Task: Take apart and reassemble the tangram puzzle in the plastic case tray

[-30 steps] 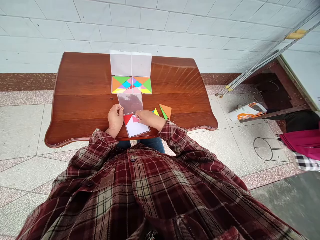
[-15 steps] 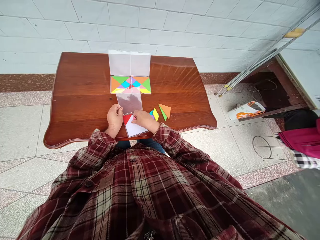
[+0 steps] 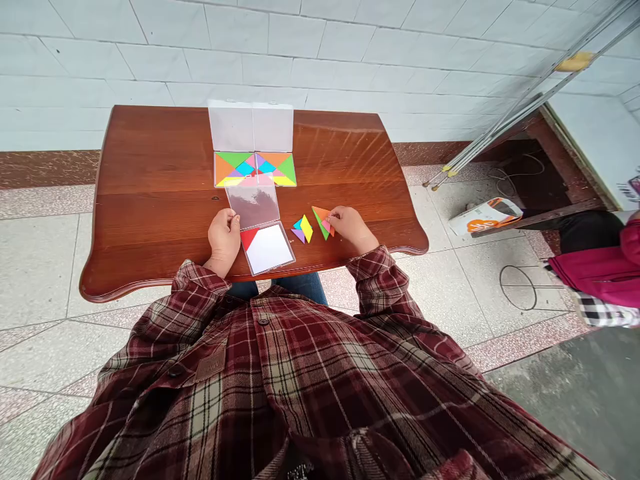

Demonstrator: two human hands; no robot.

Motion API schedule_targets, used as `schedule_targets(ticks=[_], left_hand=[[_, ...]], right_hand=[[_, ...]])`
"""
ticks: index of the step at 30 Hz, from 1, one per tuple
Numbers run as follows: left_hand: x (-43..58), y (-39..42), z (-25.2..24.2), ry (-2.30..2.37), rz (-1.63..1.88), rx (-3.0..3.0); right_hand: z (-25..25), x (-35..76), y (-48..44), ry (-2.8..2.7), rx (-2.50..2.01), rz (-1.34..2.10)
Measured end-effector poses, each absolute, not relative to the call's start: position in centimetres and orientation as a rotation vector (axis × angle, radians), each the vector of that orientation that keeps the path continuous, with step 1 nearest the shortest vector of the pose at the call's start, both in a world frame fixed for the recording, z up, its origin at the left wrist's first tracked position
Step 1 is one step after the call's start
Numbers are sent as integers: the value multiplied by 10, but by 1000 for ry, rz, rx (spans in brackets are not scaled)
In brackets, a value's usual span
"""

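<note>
Head cam: right hand pinching puzzle pieces on a wooden table

So the colored pieces sit toward the near edge of the table, right of center. My right hand has its fingers closed around a small pink triangle, which is tucked against an orange triangle and a green triangle. It looks like a real grip on the pink one, not just a touch. Just left of that is a little bunch of yellow, blue and purple pieces, touching each other.

My left hand is at the left edge of a clear plastic sleeve, but I can't tell if it's gripping or just resting there. Below the sleeve, on the near side, is a white card with a red triangle in its corner. On the far side are a printed pattern strip and white flaps.

Plaid shirt fills the near view. Pink cloth sits on the far right.
</note>
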State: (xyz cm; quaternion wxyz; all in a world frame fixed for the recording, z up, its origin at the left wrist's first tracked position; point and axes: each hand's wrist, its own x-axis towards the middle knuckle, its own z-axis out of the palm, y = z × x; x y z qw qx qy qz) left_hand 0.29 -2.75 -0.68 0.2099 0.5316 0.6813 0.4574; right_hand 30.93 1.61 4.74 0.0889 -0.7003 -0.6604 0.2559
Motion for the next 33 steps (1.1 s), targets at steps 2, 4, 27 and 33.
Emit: schedule_targets(ticks=[2, 4, 27, 33], left_hand=[[3, -28, -6, 1895, 1269, 1483], [3, -28, -7, 1893, 1267, 1492], [6, -31, -5, 1886, 1277, 1475], [5, -30, -4, 1886, 1281, 1486]], right_hand=[[49, 306, 14, -1954, -2140, 658], [53, 291, 9, -1962, -2141, 550], [58, 160, -36, -2865, -1169, 573], [56, 155, -39, -2894, -1126, 564]])
